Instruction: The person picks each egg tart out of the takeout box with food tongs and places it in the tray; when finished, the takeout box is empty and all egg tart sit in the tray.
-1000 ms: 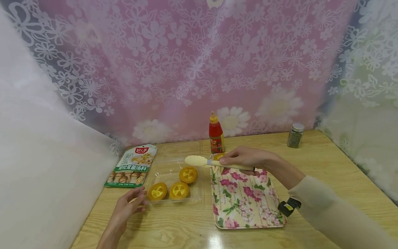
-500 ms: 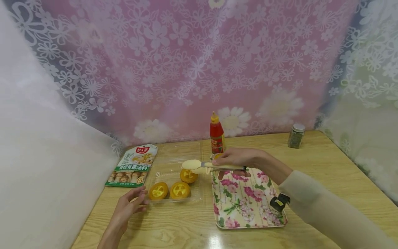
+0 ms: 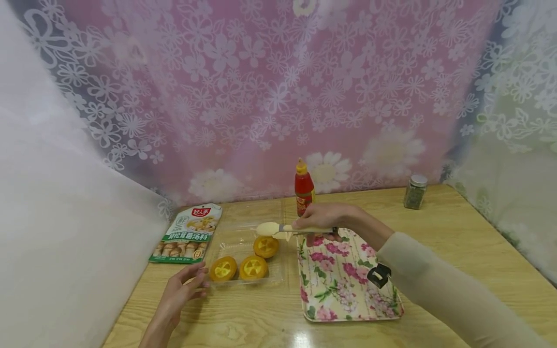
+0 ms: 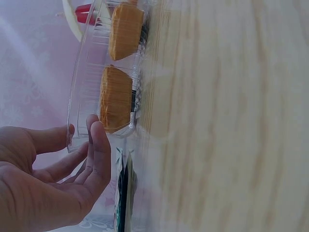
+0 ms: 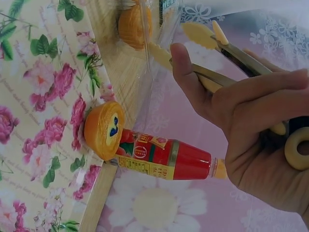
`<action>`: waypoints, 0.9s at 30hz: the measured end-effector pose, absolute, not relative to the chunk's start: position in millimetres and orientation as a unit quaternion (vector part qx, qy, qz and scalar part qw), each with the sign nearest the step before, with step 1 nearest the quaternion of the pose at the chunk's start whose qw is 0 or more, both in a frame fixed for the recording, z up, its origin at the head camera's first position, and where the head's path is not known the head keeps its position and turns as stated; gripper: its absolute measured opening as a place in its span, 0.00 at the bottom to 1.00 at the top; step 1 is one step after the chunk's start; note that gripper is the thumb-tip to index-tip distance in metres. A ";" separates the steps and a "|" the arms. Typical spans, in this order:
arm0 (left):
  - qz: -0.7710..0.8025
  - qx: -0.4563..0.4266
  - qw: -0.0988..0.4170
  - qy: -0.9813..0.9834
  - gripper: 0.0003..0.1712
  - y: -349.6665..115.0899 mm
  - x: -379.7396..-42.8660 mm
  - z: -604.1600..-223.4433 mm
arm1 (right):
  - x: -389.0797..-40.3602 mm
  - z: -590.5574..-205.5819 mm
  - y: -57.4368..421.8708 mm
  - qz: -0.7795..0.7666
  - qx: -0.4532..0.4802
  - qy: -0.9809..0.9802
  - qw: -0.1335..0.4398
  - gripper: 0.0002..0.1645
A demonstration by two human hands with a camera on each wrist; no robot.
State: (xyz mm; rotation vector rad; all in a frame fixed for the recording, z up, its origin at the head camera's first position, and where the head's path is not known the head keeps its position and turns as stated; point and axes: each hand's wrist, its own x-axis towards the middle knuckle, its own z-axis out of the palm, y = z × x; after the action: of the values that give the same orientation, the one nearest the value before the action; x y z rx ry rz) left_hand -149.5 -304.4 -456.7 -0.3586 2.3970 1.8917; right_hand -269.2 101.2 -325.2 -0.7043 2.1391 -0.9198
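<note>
My right hand (image 3: 319, 221) grips cream-tipped food tongs (image 3: 268, 229); their jaws stand apart in the right wrist view. The tips hover over or near the rear egg tart (image 3: 266, 247) in a clear plastic box (image 3: 243, 284); contact cannot be told. Two more tarts, left (image 3: 224, 268) and middle (image 3: 253, 268), sit along the box's front. At its front left corner my left hand (image 4: 63, 179) pinches the rim between thumb and fingers. Another tart (image 5: 104, 130) rests on the floral tray (image 3: 339, 295), hidden behind my right hand in the head view.
A red sauce bottle (image 3: 304, 191) with a yellow cap stands behind the tray. Left of the box lies a green and white food packet (image 3: 187, 234). A small lidded jar (image 3: 415, 192) is at the back right. Patterned curtains (image 3: 278, 96) enclose the wooden table (image 3: 243, 324).
My right hand has shifted left and slightly down, bringing the tongs from above the tray's edge to the rear tart. The left hand has stayed at the box corner.
</note>
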 end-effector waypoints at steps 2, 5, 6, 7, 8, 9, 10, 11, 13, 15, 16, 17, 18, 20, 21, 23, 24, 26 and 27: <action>0.616 -0.119 0.034 0.778 0.26 -304.0 -149.4 -457.2 | -271.1 -325.6 100.7 -0.348 -0.274 0.829 0.343 0.23; 0.619 -0.121 0.034 0.775 0.26 -303.9 -149.6 -457.5 | -272.5 -326.0 99.9 -0.338 -0.275 0.837 0.332 0.21; 0.619 -0.120 0.034 0.775 0.26 -304.1 -149.9 -457.7 | -272.8 -326.0 99.5 -0.334 -0.275 0.840 0.327 0.20; 0.619 -0.119 0.033 0.775 0.26 -304.2 -150.1 -457.7 | -273.1 -325.8 98.9 -0.330 -0.276 0.843 0.323 0.20; 0.619 -0.118 0.033 0.776 0.26 -304.4 -150.3 -457.6 | -273.5 -325.5 98.1 -0.327 -0.277 0.845 0.320 0.20; 0.619 -0.118 0.033 0.776 0.26 -304.4 -150.6 -457.4 | -273.8 -324.9 97.3 -0.322 -0.280 0.848 0.315 0.20; 0.619 -0.118 0.033 0.776 0.26 -304.8 -150.7 -457.6 | -274.1 -324.7 96.4 -0.318 -0.282 0.850 0.312 0.20; 0.619 -0.118 0.033 0.776 0.26 -304.9 -150.7 -457.6 | -274.3 -324.5 95.2 -0.314 -0.280 0.853 0.310 0.20; 0.619 -0.119 0.034 0.776 0.26 -305.1 -150.9 -457.6 | -274.5 -323.4 92.9 -0.304 -0.282 0.858 0.304 0.21; 0.619 -0.119 0.034 0.775 0.26 -305.1 -151.2 -457.8 | -274.2 -321.6 90.5 -0.295 -0.282 0.861 0.303 0.23; 0.619 -0.120 0.033 0.776 0.26 -305.2 -151.3 -457.9 | -273.9 -320.9 89.2 -0.291 -0.281 0.863 0.303 0.24; 0.619 -0.120 0.033 0.776 0.26 -305.2 -151.2 -457.8 | -273.4 -320.3 87.7 -0.288 -0.281 0.864 0.302 0.24; 0.618 -0.120 0.033 0.776 0.26 -305.3 -151.5 -457.9 | -272.7 -319.0 86.1 -0.285 -0.281 0.865 0.302 0.24; 0.618 -0.118 0.032 0.777 0.26 -305.1 -151.5 -458.0 | -271.6 -317.1 83.5 -0.280 -0.281 0.867 0.301 0.25; 0.618 -0.118 0.031 0.777 0.26 -305.0 -151.6 -457.9 | -271.2 -316.1 82.3 -0.278 -0.281 0.868 0.300 0.24; 0.617 -0.114 0.030 0.778 0.26 -305.3 -151.3 -457.9 | -270.2 -313.8 80.3 -0.272 -0.278 0.872 0.297 0.24; 0.618 -0.114 0.030 0.778 0.26 -305.3 -151.2 -457.9 | -269.8 -312.8 79.3 -0.270 -0.274 0.874 0.296 0.24; 0.618 -0.117 0.030 0.777 0.26 -305.5 -150.7 -458.2 | -268.8 -311.8 77.2 -0.263 -0.269 0.878 0.297 0.24; 0.617 -0.116 0.029 0.777 0.26 -305.8 -150.3 -458.6 | -267.8 -310.9 75.8 -0.259 -0.267 0.880 0.297 0.22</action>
State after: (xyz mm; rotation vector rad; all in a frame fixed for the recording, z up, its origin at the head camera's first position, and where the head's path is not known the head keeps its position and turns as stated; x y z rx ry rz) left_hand -150.3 -305.8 -458.6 -0.3585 2.3976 1.9042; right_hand -267.8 75.8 -310.9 -0.7088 2.3392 -0.6888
